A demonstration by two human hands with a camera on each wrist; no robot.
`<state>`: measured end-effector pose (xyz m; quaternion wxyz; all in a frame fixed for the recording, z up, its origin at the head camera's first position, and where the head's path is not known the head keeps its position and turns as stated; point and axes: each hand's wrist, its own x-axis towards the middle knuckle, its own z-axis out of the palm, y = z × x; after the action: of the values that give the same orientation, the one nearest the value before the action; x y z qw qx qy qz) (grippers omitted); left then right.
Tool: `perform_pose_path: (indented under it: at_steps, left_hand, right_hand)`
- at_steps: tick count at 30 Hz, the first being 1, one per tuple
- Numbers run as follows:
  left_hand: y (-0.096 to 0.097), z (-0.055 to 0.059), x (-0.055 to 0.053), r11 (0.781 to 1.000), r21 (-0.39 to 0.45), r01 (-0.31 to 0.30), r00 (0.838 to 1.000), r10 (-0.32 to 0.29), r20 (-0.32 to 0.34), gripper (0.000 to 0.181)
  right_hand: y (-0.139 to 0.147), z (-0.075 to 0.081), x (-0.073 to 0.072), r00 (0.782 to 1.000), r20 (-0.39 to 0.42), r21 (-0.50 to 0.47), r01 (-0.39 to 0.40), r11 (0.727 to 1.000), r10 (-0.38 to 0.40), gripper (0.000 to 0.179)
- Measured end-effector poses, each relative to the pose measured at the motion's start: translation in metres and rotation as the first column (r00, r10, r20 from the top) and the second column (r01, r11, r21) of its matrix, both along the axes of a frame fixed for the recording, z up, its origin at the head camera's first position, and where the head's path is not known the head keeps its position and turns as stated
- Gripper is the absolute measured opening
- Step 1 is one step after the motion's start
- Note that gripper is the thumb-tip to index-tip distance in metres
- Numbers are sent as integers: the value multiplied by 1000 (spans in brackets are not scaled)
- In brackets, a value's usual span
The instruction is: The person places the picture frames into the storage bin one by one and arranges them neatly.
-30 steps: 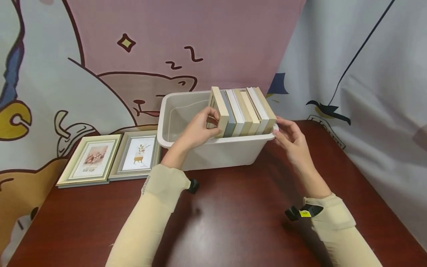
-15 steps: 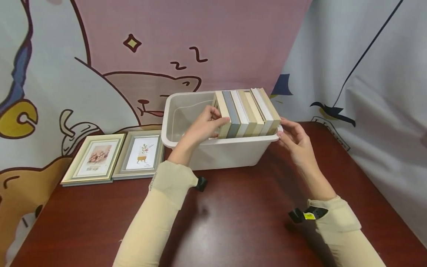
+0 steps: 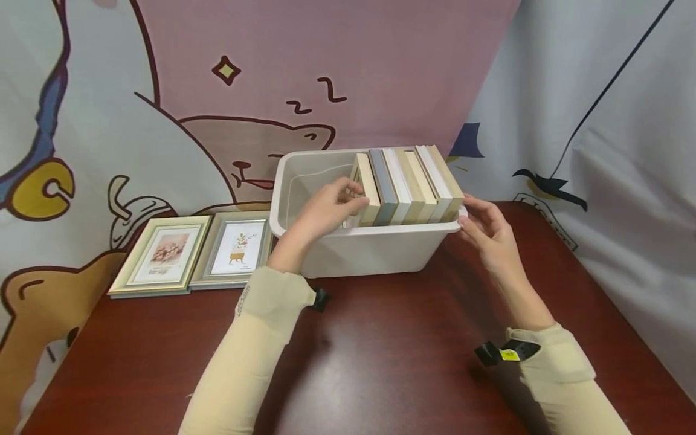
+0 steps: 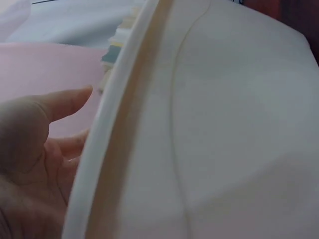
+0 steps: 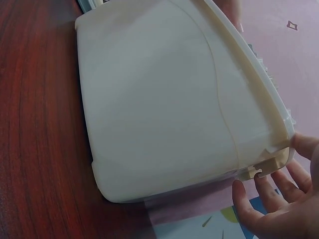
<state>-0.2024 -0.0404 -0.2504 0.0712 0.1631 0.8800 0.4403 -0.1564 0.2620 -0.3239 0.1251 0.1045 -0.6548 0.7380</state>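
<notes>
A white plastic bin point(image 3: 375, 248) stands on the table, and several picture frames are upright in a row in its right part. The leftmost one, a cream picture frame point(image 3: 368, 188), leans a little apart from the blue-grey frame point(image 3: 383, 187). My left hand point(image 3: 333, 208) is over the bin's front rim, its thumb near the cream frame's front edge and its fingers on the frame's left. A small gap shows between thumb and frame in the left wrist view. My right hand point(image 3: 491, 235) holds the bin's right end, thumb on the rim and fingers under the handle point(image 5: 266, 167).
Two picture frames lie face up left of the bin: a gold frame point(image 3: 163, 257) and a silver frame point(image 3: 234, 251). A cartoon-printed curtain point(image 3: 380, 72) hangs behind the dark red table point(image 3: 380, 350). The table's right edge runs along a pale cloth.
The cream frame has gone lower into the bin beside the other frames. My left hand's thumb has loosened from it. My right hand keeps hold of the bin's end.
</notes>
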Motion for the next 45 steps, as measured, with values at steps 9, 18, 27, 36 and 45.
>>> perform_pose_path:
  at_steps: [9,18,27,36,45]
  left_hand:
    - [-46,16,8,983,157,-94,977,121,-176,29]
    - [-102,5,15,870,400,-288,893,395,-216,27]
    - [-132,-48,5,771,461,-439,842,532,-88,29]
    - [-138,-128,-17,746,335,-575,806,587,76,44]
    - [-133,-161,-22,749,87,-656,754,650,92,57]
  right_hand:
    - [2,-1,1,1000,-2,-1,9,1000,-9,35]
    - [2,1,-2,1000,-12,-31,-16,999,16,34]
    - [2,1,-1,1000,-2,-20,-5,1000,5,35]
    - [-3,-2,0,1000,-3,-23,-8,1000,8,37]
    - [-1,-3,-3,999,-35,-13,-31,999,31,35]
